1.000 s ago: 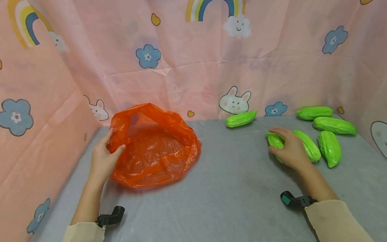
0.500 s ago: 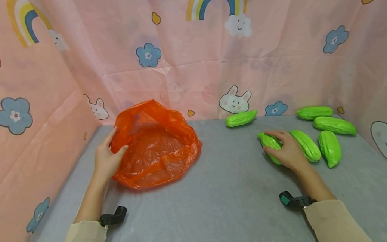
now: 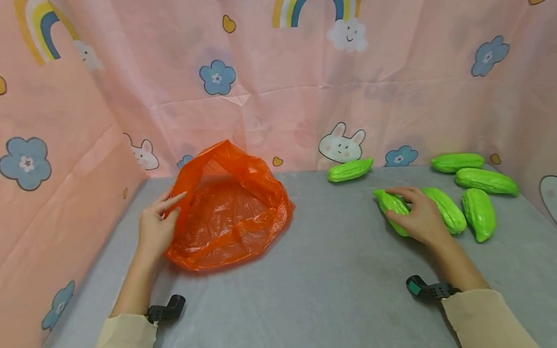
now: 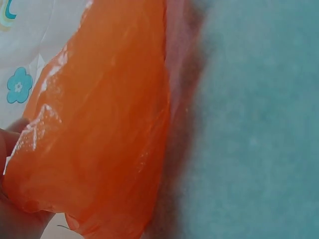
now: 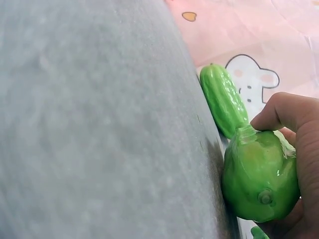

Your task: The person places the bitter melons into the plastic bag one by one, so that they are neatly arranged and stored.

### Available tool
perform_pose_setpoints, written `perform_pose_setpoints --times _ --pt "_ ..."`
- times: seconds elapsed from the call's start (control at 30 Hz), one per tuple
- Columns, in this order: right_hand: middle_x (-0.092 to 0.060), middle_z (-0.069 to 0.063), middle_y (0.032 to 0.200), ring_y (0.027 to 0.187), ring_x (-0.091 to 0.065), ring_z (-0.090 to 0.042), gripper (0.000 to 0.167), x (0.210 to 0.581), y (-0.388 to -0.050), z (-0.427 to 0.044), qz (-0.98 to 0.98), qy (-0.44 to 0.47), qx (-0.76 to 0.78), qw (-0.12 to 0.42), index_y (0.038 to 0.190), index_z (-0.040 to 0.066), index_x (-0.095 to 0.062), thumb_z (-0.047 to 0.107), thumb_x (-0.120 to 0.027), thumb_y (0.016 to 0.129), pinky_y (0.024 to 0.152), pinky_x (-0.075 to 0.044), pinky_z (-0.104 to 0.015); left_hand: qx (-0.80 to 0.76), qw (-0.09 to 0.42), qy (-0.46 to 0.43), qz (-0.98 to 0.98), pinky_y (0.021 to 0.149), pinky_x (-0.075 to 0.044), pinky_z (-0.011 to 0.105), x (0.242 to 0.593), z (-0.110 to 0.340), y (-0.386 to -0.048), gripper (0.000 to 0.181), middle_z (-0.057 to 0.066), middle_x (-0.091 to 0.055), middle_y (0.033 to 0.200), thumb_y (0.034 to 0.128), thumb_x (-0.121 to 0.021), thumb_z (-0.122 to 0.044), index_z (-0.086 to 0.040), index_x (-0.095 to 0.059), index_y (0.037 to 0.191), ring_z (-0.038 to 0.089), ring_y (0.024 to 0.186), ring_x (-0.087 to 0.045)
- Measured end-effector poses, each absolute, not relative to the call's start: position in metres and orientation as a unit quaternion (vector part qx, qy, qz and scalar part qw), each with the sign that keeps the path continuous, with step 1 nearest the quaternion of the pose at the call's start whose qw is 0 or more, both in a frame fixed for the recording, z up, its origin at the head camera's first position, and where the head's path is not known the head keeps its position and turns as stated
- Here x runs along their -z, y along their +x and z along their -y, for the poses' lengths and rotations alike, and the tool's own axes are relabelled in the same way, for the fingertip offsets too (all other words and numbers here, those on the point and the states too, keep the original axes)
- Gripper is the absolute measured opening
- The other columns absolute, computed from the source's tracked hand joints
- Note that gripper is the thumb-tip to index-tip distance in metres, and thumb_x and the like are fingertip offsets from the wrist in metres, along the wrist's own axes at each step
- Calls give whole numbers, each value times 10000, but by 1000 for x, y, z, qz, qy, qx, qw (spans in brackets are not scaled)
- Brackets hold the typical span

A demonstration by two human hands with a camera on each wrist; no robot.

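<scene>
Nearest, two beige sleeves (image 3: 121,347) reach in over the grey table (image 3: 297,302), with a black strap device (image 3: 168,309) on each wrist. The left hand (image 3: 156,231) holds the left side of an orange plastic bag (image 3: 255,171) between thumb and fingers; the bag sits on the left half of the table, its wide mouth gaping toward the person. On the right, the right hand (image 3: 421,218) grips a green gourd (image 3: 391,209), thumb on the near side and fingers over the top; whether that gourd touches the table I cannot tell. Just right of this hand lie a slanting gourd (image 3: 447,212) and a shorter gourd (image 3: 480,215). Beyond them, two more gourds (image 3: 486,181) lie close together. A lone gourd (image 3: 350,170) lies at the far edge, before a pink printed cloth (image 3: 281,71).
</scene>
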State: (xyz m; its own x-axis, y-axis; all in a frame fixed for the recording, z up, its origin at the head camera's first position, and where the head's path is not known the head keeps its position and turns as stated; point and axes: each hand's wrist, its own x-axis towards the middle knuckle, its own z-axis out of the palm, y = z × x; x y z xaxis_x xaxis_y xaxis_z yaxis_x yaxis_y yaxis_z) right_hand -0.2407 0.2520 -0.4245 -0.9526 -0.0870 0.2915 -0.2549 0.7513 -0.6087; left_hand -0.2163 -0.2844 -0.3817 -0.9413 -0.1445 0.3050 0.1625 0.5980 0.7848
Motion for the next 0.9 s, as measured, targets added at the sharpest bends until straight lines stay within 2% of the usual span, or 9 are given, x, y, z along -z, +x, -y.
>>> perform_pose_setpoints --times 0.1,0.17,0.23,0.33,0.37,0.43,0.57,0.73,0.9 --pt "-537 -295 1391 1239 -518 -501 518 425 -240 -251 925 95 -344 130 1360 22 -613 151 -730 873 983 -440 -670 436 165 9 885 730 -593 331 382 284 -217 406 206 -722 1133 996 -557 -73 -71 -611 1399 256 1001 -702" --pt "-547 -290 1382 1225 -527 -498 512 425 -240 -250 922 101 -347 139 1355 25 -618 153 -734 873 971 -442 -667 429 161 17 888 566 -522 249 381 284 -217 446 100 -625 713 1000 -588 -132 -94 -570 1444 146 586 -560" --pt "-557 -281 1374 1223 -531 -490 504 425 -241 -248 917 108 -354 150 1347 25 -625 142 -737 870 966 -442 -661 424 158 26 891 417 -305 231 381 284 -217 487 -26 -339 549 1000 -597 -166 -115 -532 1479 95 449 -261" --pt "-573 -271 1364 1210 -547 -476 494 422 -242 -244 910 122 -359 168 1331 27 -638 122 -742 858 955 -452 -648 422 157 29 892 435 -343 211 379 282 -218 518 28 -413 551 1003 -598 -194 -110 -496 1504 151 501 -397" --pt "-578 -268 1361 1210 -550 -472 490 420 -243 -242 907 127 -361 174 1325 26 -642 112 -744 853 952 -454 -647 418 159 30 894 468 -377 179 378 281 -218 525 96 -545 621 1004 -597 -196 -107 -488 1509 189 584 -506" --pt "-585 -266 1353 1207 -555 -463 487 416 -244 -238 904 134 -362 182 1316 25 -648 97 -747 844 947 -458 -645 416 159 28 895 621 -537 201 377 279 -218 537 245 -712 967 1006 -595 -199 -98 -470 1518 292 871 -659" --pt "-599 -262 1330 1206 -553 -447 484 412 -244 -226 899 147 -366 190 1298 21 -659 82 -753 827 949 -451 -641 430 151 28 889 1005 -553 385 376 276 -219 541 260 -545 1457 1017 -568 -188 -99 -441 1535 351 1329 -552" --pt "-622 -244 1305 1208 -558 -421 482 409 -248 -206 889 172 -381 187 1279 17 -667 62 -753 807 947 -451 -618 458 145 25 877 1175 -390 539 376 277 -219 531 214 -428 1568 1019 -511 -112 -75 -420 1541 342 1468 -409" --pt "-632 -207 1316 1195 -578 -384 482 403 -252 -184 892 186 -369 183 1289 44 -669 106 -752 818 899 -490 -586 465 141 28 874 1123 -462 507 377 279 -216 551 245 -445 1548 1010 -458 -58 -88 -394 1556 344 1360 -493"
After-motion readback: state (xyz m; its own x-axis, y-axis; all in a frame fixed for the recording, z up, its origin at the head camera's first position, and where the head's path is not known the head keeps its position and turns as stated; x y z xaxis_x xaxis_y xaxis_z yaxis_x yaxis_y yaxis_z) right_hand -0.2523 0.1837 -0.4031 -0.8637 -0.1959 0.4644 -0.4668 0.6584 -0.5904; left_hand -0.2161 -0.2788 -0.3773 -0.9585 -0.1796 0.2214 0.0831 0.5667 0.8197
